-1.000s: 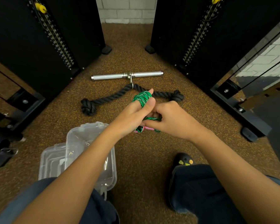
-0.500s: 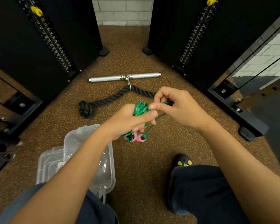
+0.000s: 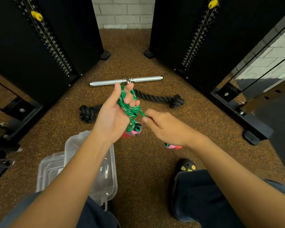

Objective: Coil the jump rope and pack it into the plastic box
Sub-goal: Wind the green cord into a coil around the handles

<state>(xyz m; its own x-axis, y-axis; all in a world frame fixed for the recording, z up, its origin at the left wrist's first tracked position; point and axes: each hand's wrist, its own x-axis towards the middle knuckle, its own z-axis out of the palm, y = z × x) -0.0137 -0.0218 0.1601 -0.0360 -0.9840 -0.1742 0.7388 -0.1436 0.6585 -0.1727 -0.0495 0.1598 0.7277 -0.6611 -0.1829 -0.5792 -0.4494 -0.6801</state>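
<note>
The left hand [image 3: 113, 118], palm up and half open, has the coiled green braided jump rope [image 3: 128, 107] looped around its fingers. The right hand [image 3: 163, 127] pinches a strand of it beside the coil. The clear plastic box [image 3: 110, 170] sits open on the speckled rubber floor [image 3: 146, 162] beneath the left forearm.

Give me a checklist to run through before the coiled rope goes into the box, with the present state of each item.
1. Coil secured in the left hand: ok, the green jump rope is looped over its fingers.
2. Free end controlled: ok, the right hand pinches a strand beside the coil.
3. Handles gathered: not ok, one pink handle hangs under the coil, the other pink handle shows below the right hand.
4. Plastic box open: ok, its lid lies beside it.
5. Box empty: cannot tell, the left forearm covers part of it.
</note>
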